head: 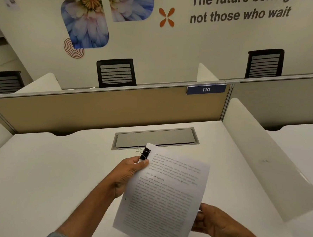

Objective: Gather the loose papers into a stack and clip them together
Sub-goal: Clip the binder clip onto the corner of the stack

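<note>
Head view: the papers [165, 196] are already one squared-up stack, held in the air over the middle of the desk [39, 166] and tilted. Their far corner reaches over the near edge of the grey cable hatch [156, 138] set in the desk's far side.

A black binder clip [145, 153] sits on the stack's top-left corner, w/ its wire handles sticking out to the left.

The left hand [130, 173] pinches the stack just below the clip, thumb on the top sheet & fingers behind. The right hand [215, 224] holds the lower right edge, fingers curled round it from behind.

No loose sheets show on the desk. A white side screen [260, 152] stands along the desk's right edge, and a tan divider [107, 106] runs along the far edge.

Step in hand, as I judge it: gathering is done and the clip is on, so this is the check-&-finish stage. The corner is small and a bit blurred, so I can't tell if the clip's mouth catches every sheet.

Next move prob. calls for:
- keeping the left pinch firm near the clip
- checking the bite, pushing the clip fully home if shallow
- folding the handles flat
- lowering the stack onto the desk w/ both hands, so the pages don't fan
</note>
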### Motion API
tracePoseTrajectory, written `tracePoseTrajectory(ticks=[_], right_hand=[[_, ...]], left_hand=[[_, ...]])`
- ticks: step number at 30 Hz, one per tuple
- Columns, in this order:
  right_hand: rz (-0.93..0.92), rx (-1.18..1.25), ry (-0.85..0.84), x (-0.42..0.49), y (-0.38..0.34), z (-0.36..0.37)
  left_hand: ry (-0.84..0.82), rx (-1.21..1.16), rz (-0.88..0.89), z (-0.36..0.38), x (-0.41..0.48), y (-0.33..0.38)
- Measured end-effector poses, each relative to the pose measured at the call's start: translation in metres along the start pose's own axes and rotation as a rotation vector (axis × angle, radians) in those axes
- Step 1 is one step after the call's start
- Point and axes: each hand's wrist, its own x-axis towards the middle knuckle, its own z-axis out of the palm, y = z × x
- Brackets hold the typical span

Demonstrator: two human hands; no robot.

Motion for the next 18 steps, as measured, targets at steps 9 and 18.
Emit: tracePoseTrajectory(ticks=[9, 18], right_hand=[[-0.145, -0.12, 0.572, -0.001, 0.008, -0.022], [-0.215, -0.3, 0.838, 0.003, -0.021, -0.091]], left_hand=[[0.197, -0.315, 0.001, 0.059, 0.055, -0.032], [0.123, -0.129, -0.124, 0.111, 0.098, -0.086]])
